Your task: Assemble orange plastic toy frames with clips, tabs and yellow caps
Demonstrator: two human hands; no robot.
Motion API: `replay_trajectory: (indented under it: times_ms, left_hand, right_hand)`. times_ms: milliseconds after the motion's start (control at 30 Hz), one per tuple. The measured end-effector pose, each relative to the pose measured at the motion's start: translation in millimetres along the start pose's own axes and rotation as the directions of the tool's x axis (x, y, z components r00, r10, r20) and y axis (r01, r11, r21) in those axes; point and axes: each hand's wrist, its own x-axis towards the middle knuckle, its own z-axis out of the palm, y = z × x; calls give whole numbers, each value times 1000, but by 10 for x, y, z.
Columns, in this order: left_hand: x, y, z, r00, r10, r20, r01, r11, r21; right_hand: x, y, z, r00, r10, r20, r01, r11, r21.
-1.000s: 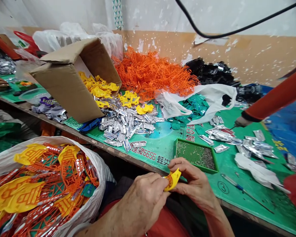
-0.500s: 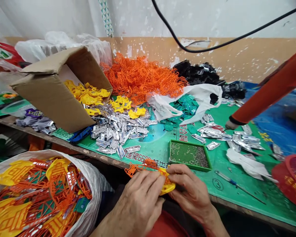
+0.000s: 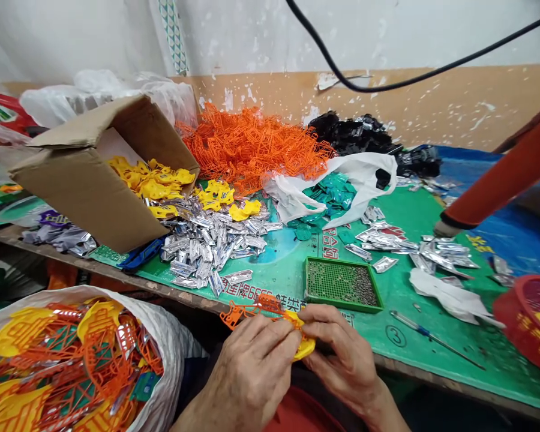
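Both hands, left [image 3: 254,360] and right [image 3: 342,345], have fingers curled tight around a yellow piece [image 3: 304,343] and an orange lattice frame [image 3: 252,308], right at the surface's [image 3: 270,267] near edge, just beside the green tray [image 3: 343,284].

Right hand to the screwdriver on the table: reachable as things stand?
Likely yes. The right hand looks close to the screwdriver, with only bare table between; the green tray sits off to the side. But its fingers are on the yellow piece, so they'd probably have to let go.
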Motion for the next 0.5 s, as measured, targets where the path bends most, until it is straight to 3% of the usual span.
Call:
replay_trajectory:
  times_ms: [200,500]
  left_hand:
    - [-46,-84,56,996,-5,-86,-8,987,-159]
    - [-2,-76,4,985,25,-169,-53,985,-164]
  right_hand:
    - [-4,-29,19,998,34,-48,-30,997,69]
    - [-6,-80,-16,999,21,-24,-19,996,84]
